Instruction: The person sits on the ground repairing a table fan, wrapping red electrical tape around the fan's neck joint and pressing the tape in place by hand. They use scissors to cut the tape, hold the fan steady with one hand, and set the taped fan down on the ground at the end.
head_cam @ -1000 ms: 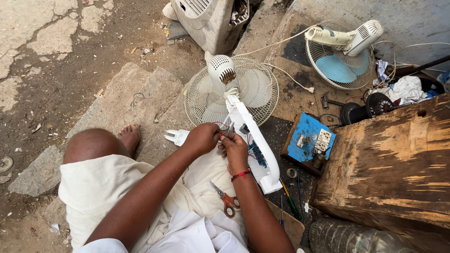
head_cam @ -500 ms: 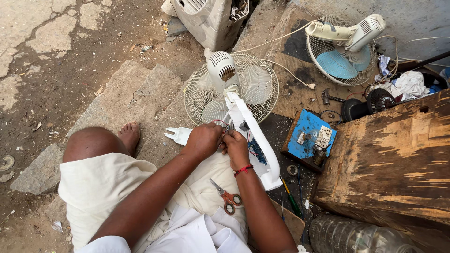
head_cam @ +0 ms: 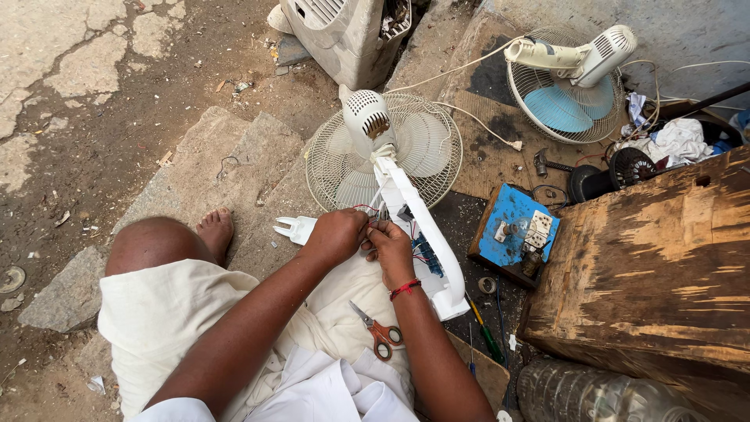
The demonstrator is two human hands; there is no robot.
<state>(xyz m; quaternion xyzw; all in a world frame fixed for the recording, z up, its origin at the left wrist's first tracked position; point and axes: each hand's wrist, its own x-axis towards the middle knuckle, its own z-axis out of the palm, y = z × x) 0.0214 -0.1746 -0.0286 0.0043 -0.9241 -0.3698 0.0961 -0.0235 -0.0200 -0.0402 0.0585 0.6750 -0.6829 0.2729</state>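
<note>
- Fingers of left hand and right hand pinched shut on thin wires at the opened neck of a white pedestal fan.
- Fan lies face down across the lap and stone slab; round wire grille, pale blades, vented motor housing upward.
- Open stem shows blue circuit part.
- Orange-handled scissors rest on the lap.

The left hand and right hand cover the wiring of the white fan at the point of contact; individual wires are too small to distinguish. The plastic bottle is cut off by the bottom edge. The grey casing is cut off by the top edge.
</note>
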